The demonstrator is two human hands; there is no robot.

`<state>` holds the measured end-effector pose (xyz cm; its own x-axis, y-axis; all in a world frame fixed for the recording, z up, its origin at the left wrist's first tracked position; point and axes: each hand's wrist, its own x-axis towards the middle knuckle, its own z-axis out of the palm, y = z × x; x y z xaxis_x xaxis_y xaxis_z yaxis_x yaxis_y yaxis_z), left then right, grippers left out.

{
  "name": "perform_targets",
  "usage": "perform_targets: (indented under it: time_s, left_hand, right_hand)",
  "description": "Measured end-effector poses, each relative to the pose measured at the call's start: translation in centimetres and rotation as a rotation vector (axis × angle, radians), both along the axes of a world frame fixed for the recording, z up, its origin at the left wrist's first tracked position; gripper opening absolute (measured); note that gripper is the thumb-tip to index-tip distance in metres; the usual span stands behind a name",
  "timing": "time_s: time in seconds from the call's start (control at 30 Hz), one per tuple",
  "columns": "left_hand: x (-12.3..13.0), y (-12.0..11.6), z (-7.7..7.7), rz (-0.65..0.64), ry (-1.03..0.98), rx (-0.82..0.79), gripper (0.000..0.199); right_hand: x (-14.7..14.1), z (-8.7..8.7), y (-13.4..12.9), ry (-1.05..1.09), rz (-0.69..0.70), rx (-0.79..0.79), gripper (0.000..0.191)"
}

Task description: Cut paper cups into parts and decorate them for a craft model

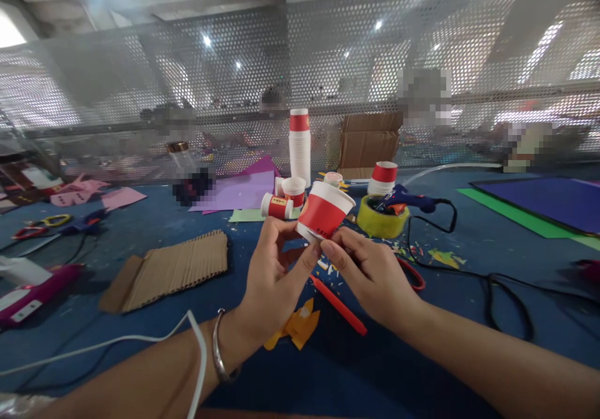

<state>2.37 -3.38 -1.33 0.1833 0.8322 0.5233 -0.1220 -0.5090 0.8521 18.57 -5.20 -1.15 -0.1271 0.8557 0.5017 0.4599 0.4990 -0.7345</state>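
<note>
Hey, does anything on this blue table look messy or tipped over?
Yes: beyond the held cup, another cup lies on its side, unlike the upright stack behind it. Loose scraps litter the table near the yellow tape roll, apparently uncleared. A white cable oddly crosses the left forearm.

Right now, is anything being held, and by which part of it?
A red and white paper cup, held near its base by the fingers of the left hand and right hand.
</note>
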Motion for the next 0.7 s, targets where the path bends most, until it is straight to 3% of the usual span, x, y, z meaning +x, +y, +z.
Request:
perform_targets:
  time_s: [0.47,0.7]
  left_hand:
    - [-0.3,0.6,0.4,0.092,0.038,0.079,0.023]
    - [-1.8,2.6,-0.1,0.269,0.296,0.464,0.036]
  right_hand:
    - [-0.2,0.6,0.1,0.007,-0.011,-0.047,0.038]
    - [-0.1,0.1,0.5,0.002,-0.018,-0.097,0.041]
